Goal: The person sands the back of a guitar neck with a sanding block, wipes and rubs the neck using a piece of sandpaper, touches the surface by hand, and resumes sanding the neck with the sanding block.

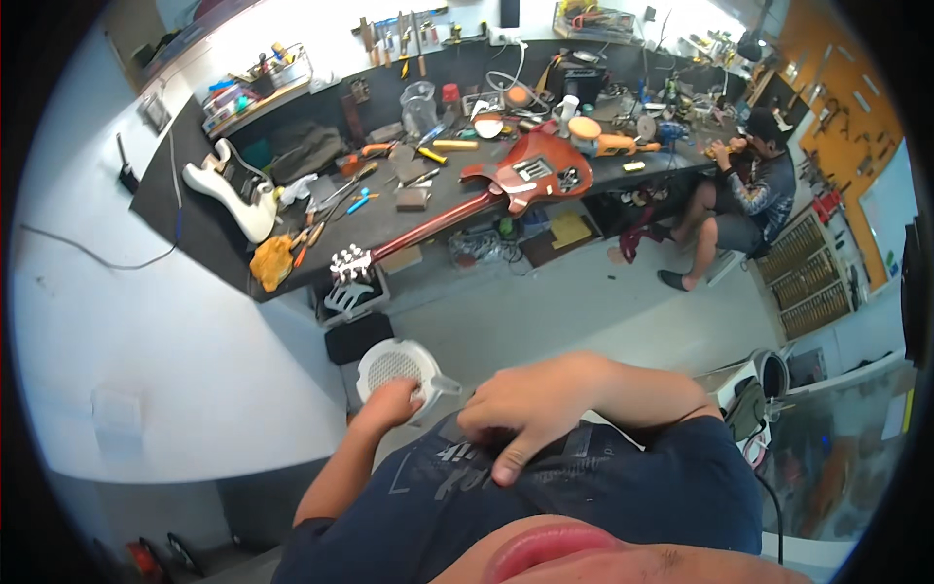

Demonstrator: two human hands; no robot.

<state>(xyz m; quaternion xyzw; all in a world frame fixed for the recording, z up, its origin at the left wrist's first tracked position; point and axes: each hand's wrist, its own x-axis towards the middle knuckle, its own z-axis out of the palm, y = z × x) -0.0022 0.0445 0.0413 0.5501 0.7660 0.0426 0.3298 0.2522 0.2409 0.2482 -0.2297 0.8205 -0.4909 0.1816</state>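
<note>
A white round stool (393, 366) with a perforated seat stands low in front of me, its leg (446, 385) sticking out to the right. My left hand (393, 403) is at the near rim of the seat, its fingers curled over it. In front of my chest is my right hand (530, 409), with the thumb apart from the bent fingers and nothing visible in it; its palm is hidden. Across the dark workbench (331, 234) lies a reddish-brown electric guitar (530, 173), its headstock toward me over the front edge.
A white guitar body (233, 200) and a yellow cloth (272, 263) lie on the bench's left end, near scattered hand tools. An orange power tool (615, 145) lies farther right. At the far right another person (764, 185) sits at the bench. A black box (358, 338) is beside the stool.
</note>
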